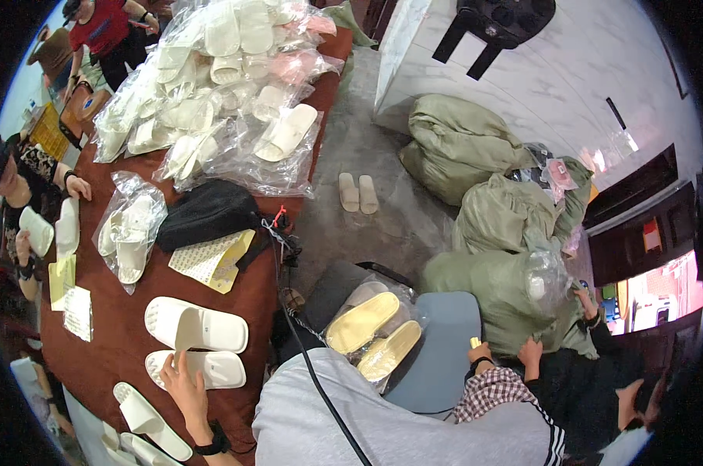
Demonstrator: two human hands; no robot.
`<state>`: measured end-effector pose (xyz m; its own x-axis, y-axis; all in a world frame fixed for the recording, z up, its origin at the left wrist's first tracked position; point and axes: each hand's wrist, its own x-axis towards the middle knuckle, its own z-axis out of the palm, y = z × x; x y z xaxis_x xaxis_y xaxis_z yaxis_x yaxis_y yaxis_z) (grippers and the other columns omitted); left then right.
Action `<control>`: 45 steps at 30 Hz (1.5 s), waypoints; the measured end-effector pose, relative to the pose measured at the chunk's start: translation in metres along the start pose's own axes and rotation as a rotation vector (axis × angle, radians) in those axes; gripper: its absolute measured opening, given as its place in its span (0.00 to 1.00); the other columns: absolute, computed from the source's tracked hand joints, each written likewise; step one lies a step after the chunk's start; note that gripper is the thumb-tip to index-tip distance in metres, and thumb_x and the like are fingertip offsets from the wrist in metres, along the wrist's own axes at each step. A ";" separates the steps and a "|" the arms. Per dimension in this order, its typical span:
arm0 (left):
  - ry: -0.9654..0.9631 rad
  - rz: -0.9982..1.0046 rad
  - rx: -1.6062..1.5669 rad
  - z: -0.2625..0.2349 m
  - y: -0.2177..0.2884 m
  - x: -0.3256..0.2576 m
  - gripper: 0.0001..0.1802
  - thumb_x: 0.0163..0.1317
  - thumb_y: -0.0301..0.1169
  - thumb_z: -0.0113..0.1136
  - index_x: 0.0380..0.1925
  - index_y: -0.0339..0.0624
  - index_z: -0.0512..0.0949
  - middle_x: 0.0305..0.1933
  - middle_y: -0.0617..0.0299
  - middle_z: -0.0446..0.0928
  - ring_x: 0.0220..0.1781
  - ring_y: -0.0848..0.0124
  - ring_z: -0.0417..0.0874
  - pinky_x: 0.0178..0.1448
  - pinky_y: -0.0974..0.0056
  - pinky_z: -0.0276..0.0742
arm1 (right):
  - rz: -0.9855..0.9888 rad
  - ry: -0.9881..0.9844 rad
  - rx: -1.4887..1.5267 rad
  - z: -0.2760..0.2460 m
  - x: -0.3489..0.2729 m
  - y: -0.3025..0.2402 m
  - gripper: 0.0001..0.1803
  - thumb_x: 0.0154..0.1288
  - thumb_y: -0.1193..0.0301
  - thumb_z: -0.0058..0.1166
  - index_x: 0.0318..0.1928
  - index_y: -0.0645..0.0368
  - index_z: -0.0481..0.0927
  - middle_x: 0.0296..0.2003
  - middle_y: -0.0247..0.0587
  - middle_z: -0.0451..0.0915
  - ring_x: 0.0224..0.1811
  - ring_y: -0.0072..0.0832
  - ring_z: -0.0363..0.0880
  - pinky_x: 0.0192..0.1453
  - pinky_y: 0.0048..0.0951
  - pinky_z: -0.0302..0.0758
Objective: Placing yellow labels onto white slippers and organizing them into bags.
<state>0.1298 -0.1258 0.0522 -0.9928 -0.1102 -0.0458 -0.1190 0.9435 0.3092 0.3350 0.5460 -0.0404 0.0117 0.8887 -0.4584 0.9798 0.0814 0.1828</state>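
Left hand [182, 386] | our grip lay spread flat on a white slipper [200, 368], clamped on nothing | its mate [196, 326] lay just beyond on the desk [126, 334] | right hand unseen | risk: a nudge could slide the slipper off the near edge.

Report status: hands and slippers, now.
Left hand open, fingertips on the white slipper. Right hand not in view. Second white slipper alongside; bagged slippers further up the brown table.
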 end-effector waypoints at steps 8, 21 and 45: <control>-0.009 0.021 0.033 0.001 -0.006 -0.001 0.35 0.52 0.21 0.66 0.64 0.41 0.70 0.65 0.41 0.65 0.67 0.45 0.64 0.69 0.46 0.63 | -0.005 0.006 0.040 -0.004 -0.003 0.007 0.30 0.64 0.70 0.54 0.64 0.65 0.62 0.58 0.64 0.75 0.59 0.54 0.78 0.62 0.49 0.75; 0.032 0.050 0.027 -0.004 0.002 -0.001 0.36 0.51 0.21 0.67 0.63 0.41 0.70 0.65 0.41 0.65 0.66 0.45 0.64 0.68 0.46 0.64 | -0.006 0.002 0.008 -0.012 -0.019 -0.002 0.28 0.65 0.69 0.50 0.64 0.64 0.64 0.60 0.60 0.75 0.63 0.52 0.76 0.66 0.46 0.72; 0.049 -0.017 0.032 -0.006 0.012 -0.004 0.34 0.53 0.27 0.69 0.63 0.46 0.73 0.70 0.47 0.63 0.68 0.46 0.62 0.68 0.45 0.64 | -0.371 0.217 0.206 0.034 0.075 -0.050 0.22 0.60 0.69 0.57 0.53 0.69 0.77 0.49 0.56 0.81 0.50 0.49 0.82 0.51 0.45 0.80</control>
<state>0.1321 -0.1159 0.0613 -0.9901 -0.1403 -0.0043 -0.1359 0.9507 0.2787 0.2941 0.5929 -0.1132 -0.3673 0.8918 -0.2643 0.9292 0.3397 -0.1452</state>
